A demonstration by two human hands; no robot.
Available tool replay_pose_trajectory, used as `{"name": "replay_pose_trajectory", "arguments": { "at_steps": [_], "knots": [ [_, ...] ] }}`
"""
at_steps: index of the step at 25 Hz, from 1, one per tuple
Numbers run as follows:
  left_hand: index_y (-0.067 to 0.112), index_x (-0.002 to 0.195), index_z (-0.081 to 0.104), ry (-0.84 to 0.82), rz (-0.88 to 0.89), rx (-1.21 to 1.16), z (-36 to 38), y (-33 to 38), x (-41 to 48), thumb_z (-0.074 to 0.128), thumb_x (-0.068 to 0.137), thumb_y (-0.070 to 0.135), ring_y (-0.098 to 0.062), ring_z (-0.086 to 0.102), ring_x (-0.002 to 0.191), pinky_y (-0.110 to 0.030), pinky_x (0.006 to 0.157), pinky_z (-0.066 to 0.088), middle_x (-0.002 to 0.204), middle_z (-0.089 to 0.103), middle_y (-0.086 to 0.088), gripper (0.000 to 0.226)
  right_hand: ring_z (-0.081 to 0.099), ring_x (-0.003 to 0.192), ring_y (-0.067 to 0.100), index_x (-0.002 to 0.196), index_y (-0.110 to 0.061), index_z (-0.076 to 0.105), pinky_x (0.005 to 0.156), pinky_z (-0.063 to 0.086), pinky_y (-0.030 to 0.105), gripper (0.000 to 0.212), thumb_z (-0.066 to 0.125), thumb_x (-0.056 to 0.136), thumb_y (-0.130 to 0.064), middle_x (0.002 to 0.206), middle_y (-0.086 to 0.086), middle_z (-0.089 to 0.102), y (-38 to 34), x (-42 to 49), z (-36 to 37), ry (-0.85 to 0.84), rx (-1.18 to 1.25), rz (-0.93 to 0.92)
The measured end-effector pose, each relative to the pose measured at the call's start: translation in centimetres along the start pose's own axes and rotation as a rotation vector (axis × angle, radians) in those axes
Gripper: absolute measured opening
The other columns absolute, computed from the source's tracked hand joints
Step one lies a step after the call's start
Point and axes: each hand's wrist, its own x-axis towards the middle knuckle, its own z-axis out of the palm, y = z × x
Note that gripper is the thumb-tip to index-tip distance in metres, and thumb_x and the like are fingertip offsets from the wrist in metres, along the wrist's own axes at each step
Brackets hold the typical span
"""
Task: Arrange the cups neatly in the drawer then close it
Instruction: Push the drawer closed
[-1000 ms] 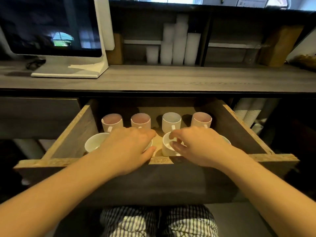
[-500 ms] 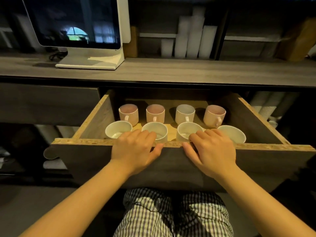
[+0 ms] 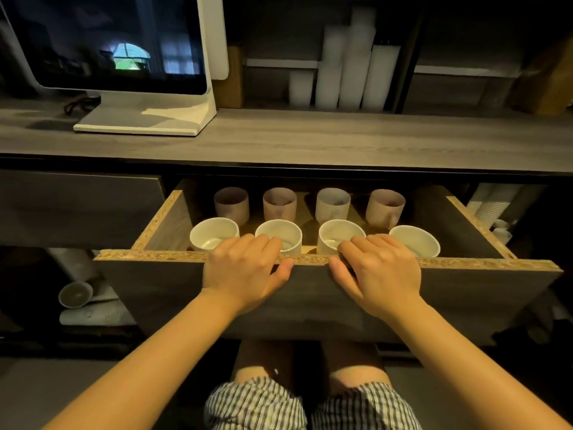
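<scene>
The wooden drawer [image 3: 148, 255] stands pulled out under the counter. Inside, several cups sit upright in two straight rows: pinkish mugs such as the far-left one [image 3: 231, 203] at the back, wider white cups such as the near-left one [image 3: 214, 233] and the near-right one [image 3: 415, 240] in front. My left hand [image 3: 245, 268] and my right hand [image 3: 376, 270] lie side by side on the drawer's front panel. Their fingers hook over its top edge and their thumbs press on its face. They partly cover the two middle white cups.
A grey counter [image 3: 310, 141] runs above the drawer, with a white-framed screen [image 3: 105, 41] at the left and stacks of white paper cups [image 3: 344, 72] on a shelf behind. More cups lie on low shelves at both sides. My knees are under the drawer.
Both hands came out from among the cups and settled on the drawer's front edge. The drawer has slid back somewhat, so the back row now lies in the counter's shadow.
</scene>
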Motion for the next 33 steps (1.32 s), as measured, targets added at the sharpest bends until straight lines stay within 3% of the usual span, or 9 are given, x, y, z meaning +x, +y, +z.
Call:
{"name": "replay_pose_trajectory", "arguments": {
  "at_steps": [3,5,7,9,11,15,21,26,33],
  "knots": [
    [0.014,0.081,0.070,-0.029,0.019,0.012,2.0,-1.5,2.3,0.030,0.092,0.046,-0.021,0.067,0.062,-0.028,0.051,0.049,0.071,0.070,-0.003,0.053,0.066,0.073,0.021,0.081,-0.017,0.069,0.069,0.049,0.029,0.055,0.029,0.092,-0.053,0.077,0.002,0.071,1.7,2.2,1.9,-0.053,-0.007,-0.050],
    [0.012,0.098,0.070,-0.064,0.025,0.048,3.4,-2.6,4.0,0.038,0.085,0.049,-0.023,0.069,0.084,-0.036,0.075,0.054,0.092,0.072,-0.005,0.050,0.065,0.097,0.025,0.103,-0.017,0.068,0.089,0.045,0.036,0.050,0.041,0.085,-0.056,0.101,0.004,0.071,2.9,3.9,3.5,-0.087,-0.038,-0.095],
    [0.012,0.114,0.063,-0.088,0.021,0.093,4.8,-3.6,5.7,0.039,0.083,0.051,-0.026,0.063,0.106,-0.042,0.099,0.038,0.112,0.068,-0.008,0.056,0.055,0.119,0.027,0.122,-0.015,0.060,0.104,0.031,0.040,0.059,0.045,0.082,-0.056,0.124,0.006,0.064,4.0,5.6,5.1,-0.123,-0.050,-0.095],
    [0.011,0.125,0.055,-0.117,0.013,0.127,6.0,-4.4,7.3,0.037,0.083,0.053,-0.026,0.049,0.123,-0.044,0.106,0.023,0.128,0.061,-0.010,0.062,0.043,0.133,0.027,0.135,-0.014,0.050,0.110,0.023,0.043,0.068,0.043,0.083,-0.058,0.140,0.008,0.053,4.7,7.2,6.3,-0.165,-0.065,-0.077],
    [0.010,0.133,0.047,-0.146,0.004,0.151,6.7,-4.8,8.2,0.034,0.084,0.055,-0.025,0.039,0.132,-0.045,0.108,0.018,0.138,0.054,-0.012,0.068,0.034,0.140,0.027,0.141,-0.013,0.041,0.112,0.019,0.046,0.075,0.040,0.084,-0.061,0.148,0.010,0.044,5.2,8.0,7.0,-0.196,-0.086,-0.068],
    [0.008,0.139,0.034,-0.157,0.017,0.197,7.1,-5.0,8.6,0.030,0.085,0.059,-0.028,0.046,0.133,-0.046,0.108,0.019,0.141,0.051,-0.014,0.075,0.030,0.142,0.029,0.145,-0.012,0.032,0.111,0.020,0.049,0.081,0.038,0.084,-0.064,0.151,0.013,0.037,5.6,8.3,7.3,-0.210,-0.126,-0.079],
    [0.007,0.138,0.035,-0.189,0.010,0.190,7.8,-5.6,9.5,0.029,0.084,0.061,-0.028,0.046,0.133,-0.047,0.107,0.020,0.141,0.051,-0.014,0.077,0.033,0.141,0.030,0.144,-0.007,0.034,0.111,0.027,0.052,0.083,0.035,0.084,-0.065,0.150,0.015,0.039,6.0,9.2,8.0,-0.225,-0.131,-0.071],
    [0.010,0.139,0.032,-0.214,-0.008,0.193,9.5,-6.7,11.4,0.026,0.082,0.063,-0.025,0.050,0.129,-0.047,0.107,0.019,0.139,0.054,-0.011,0.078,0.036,0.139,0.028,0.144,-0.007,0.032,0.112,0.016,0.048,0.084,0.036,0.083,-0.065,0.149,0.015,0.040,7.0,11.0,9.6,-0.216,-0.117,-0.070],
    [0.018,0.127,0.044,-0.103,-0.053,0.186,10.0,-6.5,12.0,0.050,0.074,0.058,-0.023,0.065,0.111,-0.056,0.104,0.034,0.123,0.065,-0.004,0.067,0.059,0.115,0.024,0.126,-0.018,0.053,0.093,0.028,0.036,0.065,0.056,0.075,-0.058,0.127,0.002,0.063,7.3,11.6,10.5,-0.077,-0.009,-0.035]
  ]
}}
